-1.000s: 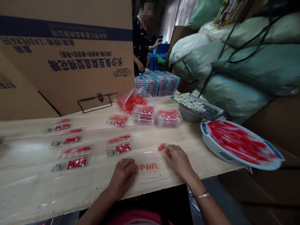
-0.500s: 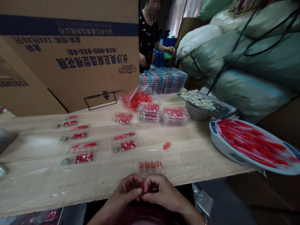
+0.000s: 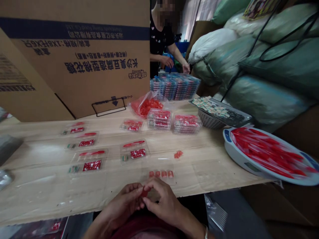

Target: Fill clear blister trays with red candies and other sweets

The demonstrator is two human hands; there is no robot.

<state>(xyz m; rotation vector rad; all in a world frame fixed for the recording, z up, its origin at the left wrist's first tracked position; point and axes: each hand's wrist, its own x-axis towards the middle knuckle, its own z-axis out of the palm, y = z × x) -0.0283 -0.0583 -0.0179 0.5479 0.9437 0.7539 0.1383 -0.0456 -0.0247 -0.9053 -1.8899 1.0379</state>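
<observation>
My left hand and my right hand meet at the table's front edge, fingertips closed on a small red piece. Most of that piece is hidden by the fingers. Just beyond them lies a clear plastic tray with several small red pieces in a row. A few loose red pieces rest on the table behind it. To the left are several clear trays, such as one holding a red stick-like item, a red patterned packet and a small green-and-white sachet.
A big cardboard box stands at back left. Behind the trays are a bag of red pieces and stacked trays. A basin of wrapped red items sits right, near a sachet-covered tray. A person stands behind.
My right hand has left the loose red pieces and come to my left hand at the table edge. Both now hold a small red piece, shifted slightly left. The other person's hands moved lower.
</observation>
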